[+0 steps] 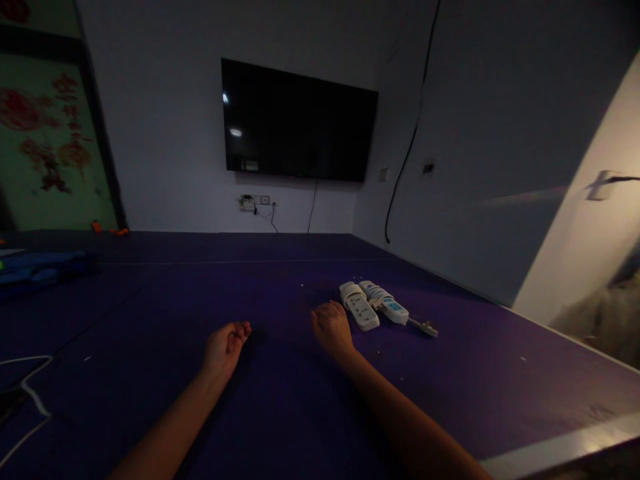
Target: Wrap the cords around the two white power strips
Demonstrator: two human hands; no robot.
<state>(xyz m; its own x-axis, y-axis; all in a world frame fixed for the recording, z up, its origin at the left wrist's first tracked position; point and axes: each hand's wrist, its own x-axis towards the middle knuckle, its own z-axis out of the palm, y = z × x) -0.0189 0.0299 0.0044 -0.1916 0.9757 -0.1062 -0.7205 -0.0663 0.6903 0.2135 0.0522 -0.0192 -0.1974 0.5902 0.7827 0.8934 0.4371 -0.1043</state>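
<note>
My left hand (226,347) rests low over the purple surface, its fingers curled into a loose fist with nothing visible in them. To the right, my right hand (334,328) is also curled into a fist, back of the hand up; its palm side is hidden, and no object shows. Just beyond my right hand lies a white power strip (364,312) with its cord wrapped around one end. A second white power strip (393,309) with blue socket areas sits beside it, cord wound round its middle. Its plug (427,327) points out to the right.
The purple surface (280,280) reaches to the wall below a black television (300,123). A blue folded cloth (45,270) lies at far left. A white cable (35,393) curls at lower left. A black cable (404,170) hangs down the right wall.
</note>
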